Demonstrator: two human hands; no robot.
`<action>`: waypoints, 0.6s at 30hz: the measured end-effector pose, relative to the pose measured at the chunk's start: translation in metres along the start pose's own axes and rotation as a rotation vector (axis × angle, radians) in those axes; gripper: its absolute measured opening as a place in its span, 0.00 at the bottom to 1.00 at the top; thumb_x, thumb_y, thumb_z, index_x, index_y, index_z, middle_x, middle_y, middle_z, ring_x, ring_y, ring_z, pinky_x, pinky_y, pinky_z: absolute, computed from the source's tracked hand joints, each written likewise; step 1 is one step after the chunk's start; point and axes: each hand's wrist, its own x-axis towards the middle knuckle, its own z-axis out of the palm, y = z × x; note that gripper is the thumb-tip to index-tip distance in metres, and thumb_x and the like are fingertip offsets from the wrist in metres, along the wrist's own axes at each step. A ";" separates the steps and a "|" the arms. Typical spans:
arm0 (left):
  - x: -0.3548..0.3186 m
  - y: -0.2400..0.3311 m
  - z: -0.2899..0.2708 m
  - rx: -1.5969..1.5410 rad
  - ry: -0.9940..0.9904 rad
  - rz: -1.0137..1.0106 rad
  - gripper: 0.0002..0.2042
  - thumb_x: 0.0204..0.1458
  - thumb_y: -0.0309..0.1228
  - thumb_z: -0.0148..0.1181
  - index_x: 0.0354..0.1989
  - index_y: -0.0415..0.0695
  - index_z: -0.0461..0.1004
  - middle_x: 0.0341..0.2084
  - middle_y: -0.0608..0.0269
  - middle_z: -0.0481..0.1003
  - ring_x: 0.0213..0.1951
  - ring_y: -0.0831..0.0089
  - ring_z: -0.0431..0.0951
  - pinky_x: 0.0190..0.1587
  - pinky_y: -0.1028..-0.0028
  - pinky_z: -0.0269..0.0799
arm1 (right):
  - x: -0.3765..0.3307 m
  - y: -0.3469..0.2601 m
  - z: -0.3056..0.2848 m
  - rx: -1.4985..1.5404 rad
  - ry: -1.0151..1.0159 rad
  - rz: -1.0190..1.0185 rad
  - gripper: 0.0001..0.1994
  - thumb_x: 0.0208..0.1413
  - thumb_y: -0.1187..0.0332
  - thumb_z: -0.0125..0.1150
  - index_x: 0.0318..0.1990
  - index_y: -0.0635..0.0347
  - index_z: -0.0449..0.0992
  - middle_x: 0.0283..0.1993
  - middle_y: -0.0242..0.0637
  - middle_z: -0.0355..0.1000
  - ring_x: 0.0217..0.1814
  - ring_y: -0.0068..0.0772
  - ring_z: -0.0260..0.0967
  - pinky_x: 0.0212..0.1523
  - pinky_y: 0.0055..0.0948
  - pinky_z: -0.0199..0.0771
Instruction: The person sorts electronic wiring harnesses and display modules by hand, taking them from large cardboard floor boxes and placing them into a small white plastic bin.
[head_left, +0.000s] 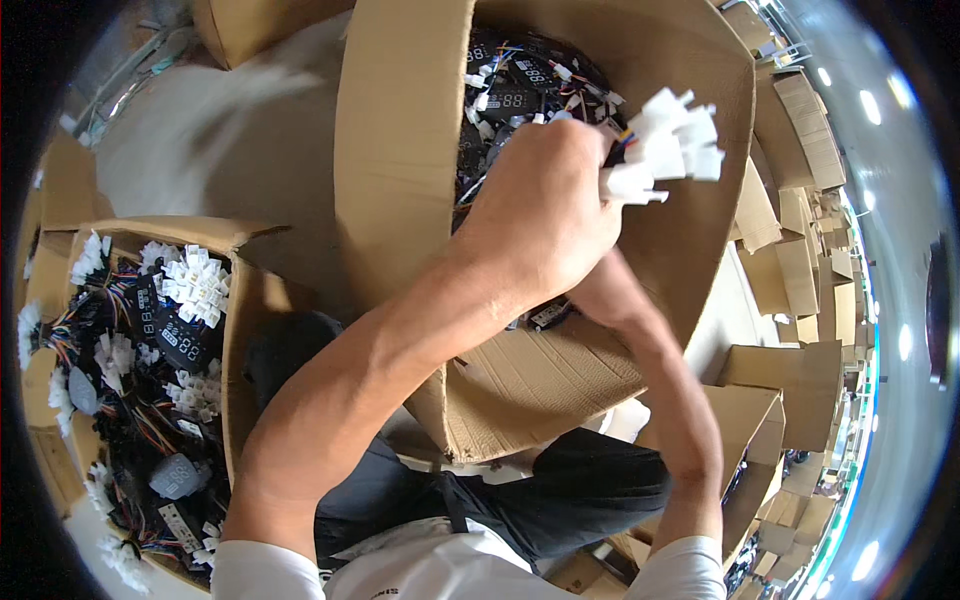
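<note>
A: What does the left hand (540, 215) have hold of?

B: It is closed in a fist round a bunch of white plastic connectors (668, 145) on thin coloured wires. The plugs fan out past the knuckles toward 2 o'clock, above the open cardboard box (400, 150) in the lap.

A: And the right hand?

B: Only the right forearm (660, 380) shows, rising from 5 o'clock. The hand itself sits behind the left fist, so I cannot tell whether it is open or gripping.

A: How would that bunch handle?

B: Light, I judge. The plugs look stiff and hard, the wires limp and quick to tangle with the black display modules (515, 95) left in the box. Best gripped round the gathered wires just below the plugs, not by 1 plug alone.

A: Anything else nearby?

B: A second box (240, 300) at 9 o'clock, packed with the same parts.
</note>
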 end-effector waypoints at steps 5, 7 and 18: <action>-0.006 -0.009 0.024 -0.142 -0.130 0.174 0.06 0.56 0.23 0.55 0.36 0.34 0.77 0.22 0.45 0.77 0.24 0.63 0.79 0.30 0.64 0.71 | -0.025 -0.112 -0.085 -0.413 -0.030 -0.160 0.12 0.57 0.70 0.62 0.47 0.63 0.79 0.39 0.54 0.76 0.42 0.55 0.75 0.46 0.41 0.75; -0.005 0.003 0.016 -0.158 -0.232 0.084 0.07 0.57 0.25 0.55 0.34 0.32 0.75 0.20 0.50 0.75 0.22 0.69 0.73 0.29 0.65 0.69 | -0.028 -0.114 -0.096 -0.299 0.052 -0.120 0.10 0.58 0.70 0.63 0.45 0.64 0.80 0.38 0.44 0.79 0.38 0.40 0.76 0.44 0.36 0.76; 0.000 -0.003 0.007 -0.244 0.113 -0.050 0.12 0.65 0.35 0.56 0.34 0.38 0.76 0.19 0.69 0.74 0.19 0.81 0.72 0.19 0.75 0.66 | -0.039 0.060 -0.087 0.012 0.112 0.365 0.36 0.52 0.67 0.74 0.66 0.70 0.62 0.62 0.44 0.68 0.56 0.36 0.71 0.58 0.33 0.73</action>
